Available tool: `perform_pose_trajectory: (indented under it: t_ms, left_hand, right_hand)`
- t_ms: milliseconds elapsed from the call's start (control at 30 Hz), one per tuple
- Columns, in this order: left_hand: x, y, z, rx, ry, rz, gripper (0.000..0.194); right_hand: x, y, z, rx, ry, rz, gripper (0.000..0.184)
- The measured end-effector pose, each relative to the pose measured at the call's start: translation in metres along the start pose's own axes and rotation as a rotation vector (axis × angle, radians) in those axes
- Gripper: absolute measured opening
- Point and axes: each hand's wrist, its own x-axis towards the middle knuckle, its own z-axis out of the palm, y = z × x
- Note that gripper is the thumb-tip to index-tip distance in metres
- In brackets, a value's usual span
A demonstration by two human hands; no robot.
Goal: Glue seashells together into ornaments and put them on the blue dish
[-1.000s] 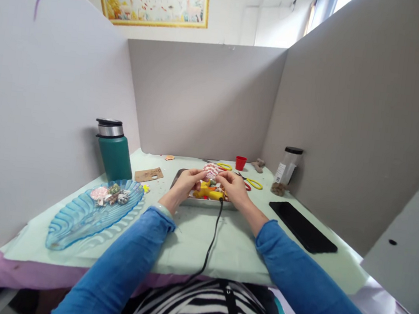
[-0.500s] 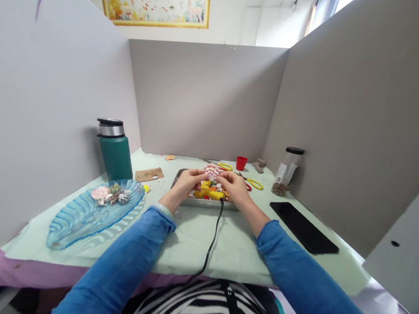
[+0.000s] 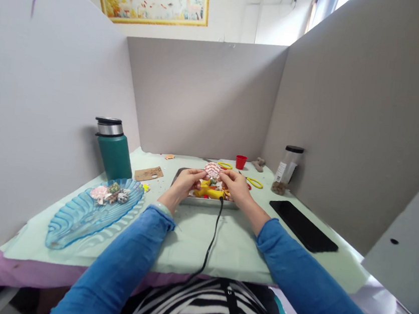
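Note:
Both my hands pinch a red-and-white scallop shell (image 3: 213,170) by its opposite edges, above a metal tray (image 3: 207,203). My left hand (image 3: 188,181) has its left side, my right hand (image 3: 235,183) its right side. Beneath the shell, a yellow hot glue gun (image 3: 208,191) lies in the tray, its black cord (image 3: 215,233) running over the front edge toward me. Small colourful pieces, partly hidden by my hands, surround the glue gun. To the left, a blue leaf-shaped glass dish (image 3: 73,222) holds several shells (image 3: 109,193).
A green bottle (image 3: 114,154) stands behind the dish, near a cardboard piece (image 3: 149,174). Yellow-handled scissors (image 3: 255,183) and a red cup (image 3: 241,162) are behind the tray. A clear jar (image 3: 285,170) and a black phone (image 3: 303,226) lie right. Grey partitions (image 3: 201,100) enclose the table.
The shell is turned slightly so its striped face shows more toward me. My hands stay nearly in place, and the view has shifted a little.

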Motion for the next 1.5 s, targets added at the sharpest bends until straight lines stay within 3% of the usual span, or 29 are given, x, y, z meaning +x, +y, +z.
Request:
perform_pose_trajectory:
  t_ms: [833,1100,1500]
  left_hand:
    - [0.002,-0.002,-0.002,-0.080,0.022,0.007,0.025]
    - [0.000,0.002,0.000,-0.108,-0.019,0.004,0.016]
    - [0.001,-0.001,-0.002,-0.094,-0.033,0.000,0.022]
  right_hand:
    - [-0.004,-0.006,0.001,0.045,0.006,0.039,0.027]
    - [-0.005,-0.009,0.001,0.028,0.003,0.033,0.025]
    - [-0.002,-0.003,0.001,0.056,0.010,0.026,0.025]
